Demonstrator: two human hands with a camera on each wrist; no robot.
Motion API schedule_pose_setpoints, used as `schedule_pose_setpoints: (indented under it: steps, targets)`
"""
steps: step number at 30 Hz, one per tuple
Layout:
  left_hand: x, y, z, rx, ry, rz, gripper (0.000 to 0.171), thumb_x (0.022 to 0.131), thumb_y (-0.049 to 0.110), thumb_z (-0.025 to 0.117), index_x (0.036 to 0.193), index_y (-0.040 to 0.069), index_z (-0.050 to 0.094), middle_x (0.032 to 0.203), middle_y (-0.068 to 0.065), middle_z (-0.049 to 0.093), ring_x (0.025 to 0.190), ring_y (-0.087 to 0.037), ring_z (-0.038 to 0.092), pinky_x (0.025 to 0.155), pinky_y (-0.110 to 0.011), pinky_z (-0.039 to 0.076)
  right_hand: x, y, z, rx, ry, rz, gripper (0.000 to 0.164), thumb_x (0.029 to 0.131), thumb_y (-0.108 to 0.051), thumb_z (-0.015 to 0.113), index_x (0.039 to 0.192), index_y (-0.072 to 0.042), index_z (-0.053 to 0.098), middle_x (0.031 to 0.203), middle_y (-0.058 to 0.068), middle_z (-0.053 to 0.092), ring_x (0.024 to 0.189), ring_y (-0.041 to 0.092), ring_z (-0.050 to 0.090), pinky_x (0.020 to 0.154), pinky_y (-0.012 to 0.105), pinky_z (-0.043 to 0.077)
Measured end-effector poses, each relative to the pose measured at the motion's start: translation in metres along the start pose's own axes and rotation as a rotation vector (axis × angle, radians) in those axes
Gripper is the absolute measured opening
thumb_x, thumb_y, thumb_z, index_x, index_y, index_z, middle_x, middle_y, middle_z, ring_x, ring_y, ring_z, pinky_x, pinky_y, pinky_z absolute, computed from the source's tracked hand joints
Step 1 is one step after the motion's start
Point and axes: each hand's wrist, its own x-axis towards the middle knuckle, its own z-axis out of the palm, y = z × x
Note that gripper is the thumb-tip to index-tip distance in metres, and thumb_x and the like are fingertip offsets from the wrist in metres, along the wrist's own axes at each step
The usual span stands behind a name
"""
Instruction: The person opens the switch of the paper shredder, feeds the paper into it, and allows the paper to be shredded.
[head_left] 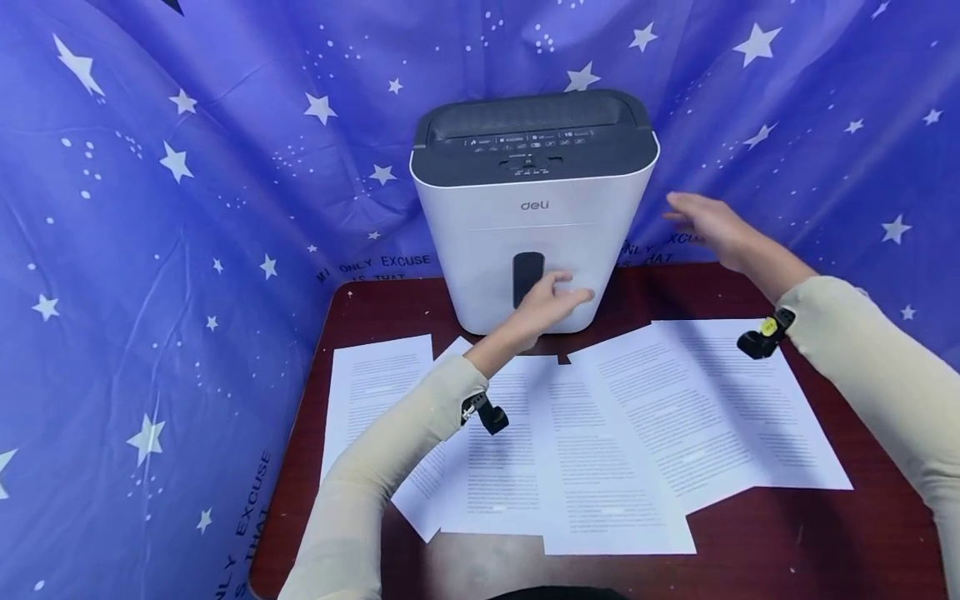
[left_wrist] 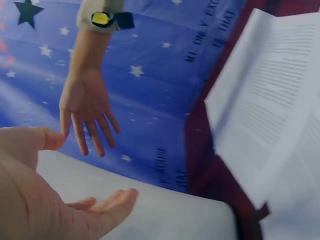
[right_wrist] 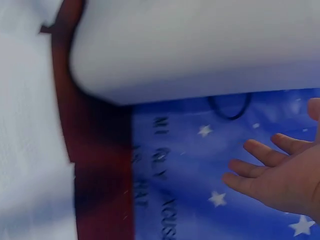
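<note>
A white paper shredder (head_left: 480,250) with a dark grey top and a "deli" mark stands at the back of the table. In front of its lower face my left hand (head_left: 546,307) hovers, thumb and fingers spread apart, near the dark window (head_left: 528,279). My right hand (head_left: 708,221) is raised to the right of the shredder, its fingers extended and holding nothing. The left wrist view shows that right hand (left_wrist: 89,107) with its palm exposed and fingers spread. Between the hands and the near edge lie several overlapping printed sheets (head_left: 607,467).
The dark red table (head_left: 810,533) carries the sheets and the shredder. A blue curtain (head_left: 225,250) with white stars hangs behind and to the left. Behind the shredder, a dark cord loop (right_wrist: 232,117) shows in the right wrist view.
</note>
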Motion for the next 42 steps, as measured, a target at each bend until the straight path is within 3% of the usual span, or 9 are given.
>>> schedule_pose_setpoints:
  steps: [5,13,19,22,24,28,30,36,42]
  targets:
    - [0.007,-0.027,0.019,-0.054,-0.069,-0.184,0.073,0.095,0.036,0.067,0.155,0.009,0.036,0.141,-0.019,0.057,0.123,-0.035,0.062,0.106,-0.044,0.052,-0.006,0.030,0.001,-0.131,-0.036,0.057,0.083,0.106,-0.055,0.040,0.163,-0.003,0.009,0.165,0.031,0.019,0.151,0.054,0.017,0.122,0.070,0.016]
    - [0.019,-0.070,0.043,-0.262,-0.167,-0.488,0.062,0.094,0.028,0.063,0.147,0.000,0.049,0.140,-0.030,0.057,0.129,-0.044,0.059,0.108,-0.052,0.050,-0.014,0.070,0.004,-0.275,-0.121,0.151,0.078,0.105,-0.043,0.053,0.158,0.005,0.020,0.158,0.038,0.026,0.142,0.058,0.033,0.113,0.072,0.033]
    - [0.018,-0.107,0.047,-0.338,-0.147,-0.658,0.057,0.095,0.026,0.060,0.143,-0.003,0.050,0.134,-0.027,0.064,0.125,-0.041,0.063,0.108,-0.056,0.049,-0.025,0.104,0.012,-0.318,-0.155,0.250,0.079,0.101,-0.036,0.063,0.151,0.013,0.027,0.150,0.042,0.033,0.134,0.059,0.041,0.108,0.070,0.041]
    - [0.014,-0.121,0.049,-0.363,-0.133,-0.680,0.048,0.095,0.024,0.058,0.136,-0.002,0.056,0.130,-0.025,0.067,0.122,-0.039,0.066,0.107,-0.054,0.051,-0.030,0.120,0.015,-0.309,-0.145,0.313,0.079,0.097,-0.034,0.068,0.145,0.016,0.031,0.133,0.039,0.049,0.123,0.055,0.051,0.105,0.067,0.045]
    - [0.009,-0.129,0.051,-0.357,-0.136,-0.666,0.045,0.095,0.024,0.057,0.131,-0.002,0.059,0.126,-0.024,0.070,0.118,-0.037,0.069,0.104,-0.051,0.054,-0.033,0.130,0.017,-0.300,-0.149,0.348,0.075,0.096,-0.031,0.069,0.141,0.017,0.034,0.115,0.028,0.057,0.110,0.045,0.057,0.100,0.063,0.049]
    - [0.004,-0.144,0.053,-0.340,-0.146,-0.618,0.039,0.093,0.025,0.057,0.122,0.000,0.064,0.120,-0.022,0.073,0.108,-0.031,0.074,0.095,-0.044,0.060,-0.031,0.154,0.020,-0.295,-0.159,0.421,0.061,0.092,-0.027,0.074,0.127,0.012,0.041,0.081,0.003,0.052,0.084,0.023,0.054,0.084,0.047,0.054]
    - [0.005,-0.148,0.055,-0.316,-0.139,-0.591,0.035,0.091,0.024,0.058,0.117,0.001,0.066,0.116,-0.020,0.075,0.100,-0.028,0.076,0.087,-0.039,0.062,-0.029,0.165,0.022,-0.301,-0.143,0.467,0.059,0.089,-0.027,0.077,0.122,0.009,0.043,0.078,0.003,0.049,0.081,0.021,0.051,0.079,0.042,0.054]
    - [0.011,-0.150,0.060,-0.275,-0.084,-0.561,0.026,0.089,0.020,0.059,0.105,0.003,0.070,0.107,-0.017,0.078,0.080,-0.020,0.077,0.069,-0.029,0.063,-0.029,0.186,0.028,-0.308,-0.071,0.554,0.073,0.075,-0.025,0.089,0.118,0.011,0.043,0.093,0.015,0.047,0.087,0.026,0.050,0.078,0.042,0.057]
    - [0.020,-0.145,0.062,-0.288,-0.028,-0.560,0.025,0.088,0.017,0.058,0.103,0.000,0.070,0.108,-0.019,0.077,0.070,-0.016,0.073,0.069,-0.030,0.063,-0.035,0.195,0.038,-0.301,-0.008,0.549,0.052,0.076,-0.020,0.087,0.097,0.004,0.047,0.079,0.008,0.046,0.073,0.020,0.048,0.066,0.032,0.054]
